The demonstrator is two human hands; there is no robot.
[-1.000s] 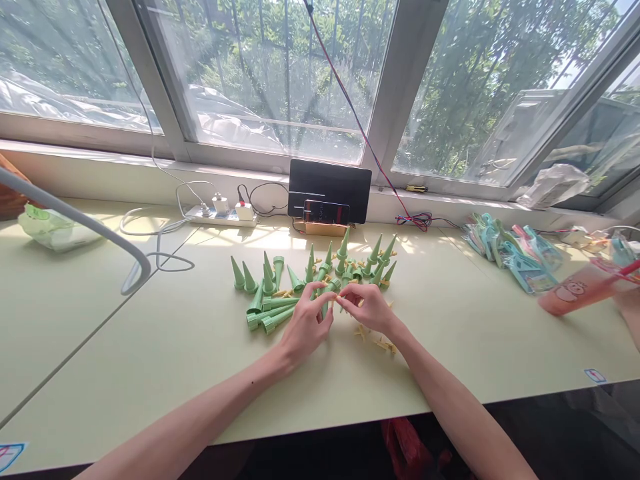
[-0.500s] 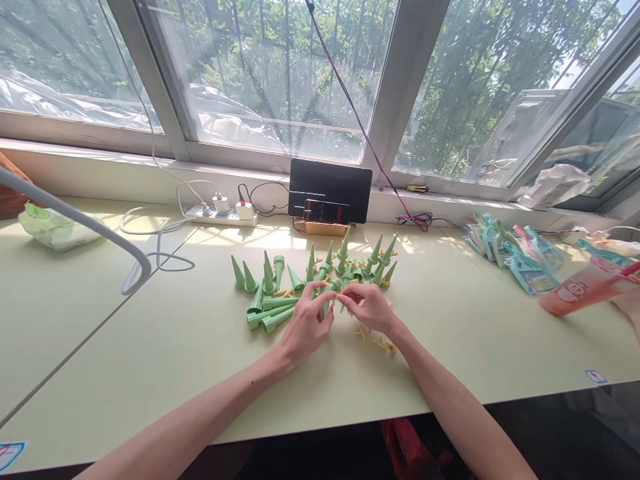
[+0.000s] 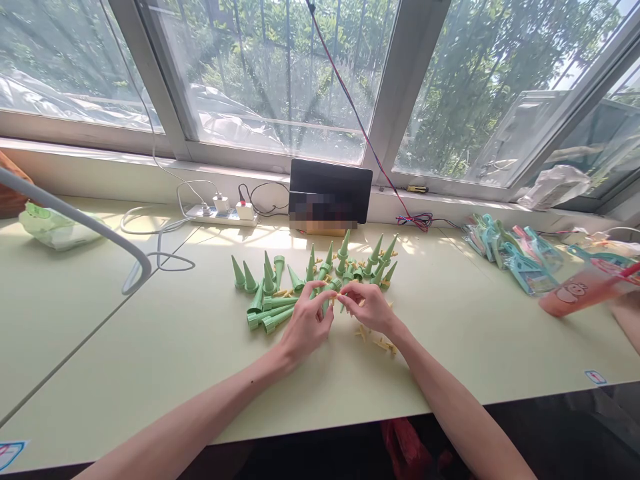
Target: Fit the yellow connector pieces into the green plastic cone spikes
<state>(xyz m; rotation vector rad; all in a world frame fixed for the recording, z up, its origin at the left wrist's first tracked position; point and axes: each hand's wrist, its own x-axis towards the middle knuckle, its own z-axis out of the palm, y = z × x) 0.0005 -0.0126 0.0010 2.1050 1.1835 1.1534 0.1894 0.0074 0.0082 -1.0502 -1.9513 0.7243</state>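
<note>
My left hand [image 3: 311, 319] is closed, with its fingertips at a small yellow plastic piece [image 3: 333, 301]. From the other side, the pinched fingers of my right hand [image 3: 369, 307] meet it at the same piece. Its far end is hidden by fingertips. Behind and left of my hands are several green plastic watering spikes [image 3: 273, 319], some standing point up, others lying on their sides. A few show partly behind my fingers. More small yellow pieces [image 3: 384, 345] lie loose by my right wrist, and others are scattered among the spikes.
A dark tablet [image 3: 330, 183] leans at the window wall. Left of it is a power strip [image 3: 220, 215] with cables. On the right lie bagged teal items [image 3: 525, 267] and a pink drink cup [image 3: 573, 291]. A grey curved tube [image 3: 100, 227] crosses the left side.
Both hands stay almost still, fingertips together at the yellow piece. At the far right edge, part of another person's arm has shifted slightly.
</note>
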